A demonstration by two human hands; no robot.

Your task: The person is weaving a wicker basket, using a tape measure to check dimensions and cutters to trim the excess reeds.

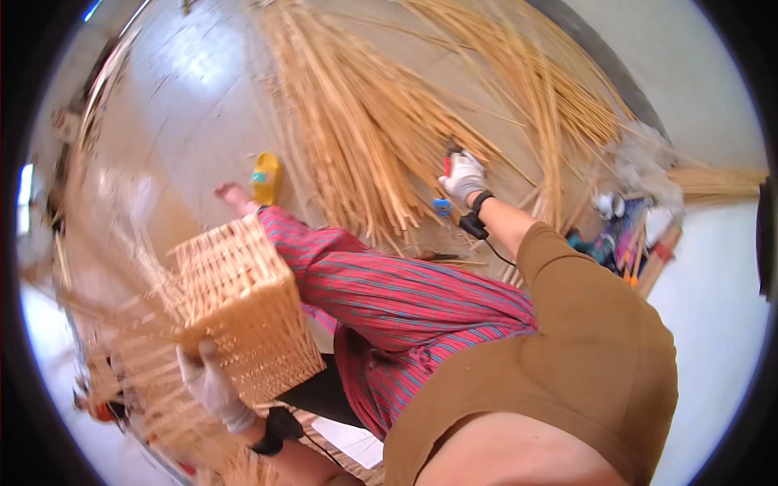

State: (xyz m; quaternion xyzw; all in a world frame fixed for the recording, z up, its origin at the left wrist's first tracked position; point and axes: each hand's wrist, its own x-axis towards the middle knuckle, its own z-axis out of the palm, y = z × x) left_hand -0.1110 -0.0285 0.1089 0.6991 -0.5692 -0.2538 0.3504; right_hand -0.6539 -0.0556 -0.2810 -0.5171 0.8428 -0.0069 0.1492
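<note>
A box-shaped woven basket (258, 324) of pale cane rests by my legs on the left, with long loose strands fanning out from its left side. My left hand (212, 387), in a white glove, grips the basket's near left edge, thumb on the outside. Out to the right, my gloved right hand (463, 176) is closed around a small red-handled hand tool with a dark head, like pruning shears (450, 151). The tool is over the tips of a large spread of cane strips (356, 121) on the floor. Its jaws are too small to make out.
A yellow slipper (267, 178) lies beside my bare foot. Near my right hand is a small blue object (442, 207). More cane bundles (559, 89) lie far right, with clear plastic (646, 166) and a heap of coloured items (620, 239) near the wall.
</note>
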